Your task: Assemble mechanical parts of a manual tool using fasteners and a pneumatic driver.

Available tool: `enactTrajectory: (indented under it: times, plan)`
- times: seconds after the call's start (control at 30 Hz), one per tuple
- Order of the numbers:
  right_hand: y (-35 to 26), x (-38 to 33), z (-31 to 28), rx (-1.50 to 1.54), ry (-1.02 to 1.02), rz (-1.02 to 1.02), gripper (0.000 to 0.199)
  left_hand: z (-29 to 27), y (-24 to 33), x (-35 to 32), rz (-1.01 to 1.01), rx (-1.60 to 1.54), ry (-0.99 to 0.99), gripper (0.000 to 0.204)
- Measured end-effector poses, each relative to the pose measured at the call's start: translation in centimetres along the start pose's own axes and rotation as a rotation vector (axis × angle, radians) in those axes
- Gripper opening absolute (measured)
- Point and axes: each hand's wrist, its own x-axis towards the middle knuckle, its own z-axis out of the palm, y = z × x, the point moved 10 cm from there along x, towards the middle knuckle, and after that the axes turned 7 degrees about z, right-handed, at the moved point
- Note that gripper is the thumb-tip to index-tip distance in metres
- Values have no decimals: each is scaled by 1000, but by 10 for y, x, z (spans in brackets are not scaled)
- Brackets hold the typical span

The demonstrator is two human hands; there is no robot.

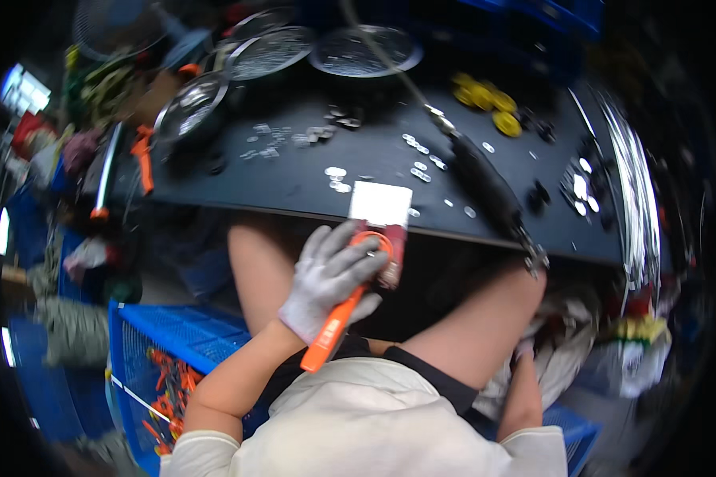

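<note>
The left hand (330, 277) grips the orange tool (332, 332), its ring (384, 241) by the red block (398, 248) at the table's front edge (294, 212), seemingly positioning it, so a steady hold seems called for next (the right hand's (523, 348) grip cannot be told).

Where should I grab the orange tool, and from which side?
Probably grip the orange tool by its long, straight handle end, coming from the right: that end sticks out free, while the left hand partly covers the other end and its wrist crowds the left side.
</note>
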Motion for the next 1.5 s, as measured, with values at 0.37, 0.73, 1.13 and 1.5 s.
enactTrajectory:
  times: [0.37, 0.73, 1.13, 1.5]
  plan:
    - [33, -28, -8, 214, 153, 199, 30, -120, -188, 25, -618, -305, 77, 27]
    - [57, -161, -105, 278, 706, 8, 39, -77, -232, 115, -470, 78, -55, 24]
    - [-92, -205, -174, 307, 964, -184, 16, -54, -401, 282, -420, 321, 13, 42]
    - [-85, -169, -159, 346, 925, -184, 17, 58, -466, 313, -267, 391, -82, 45]
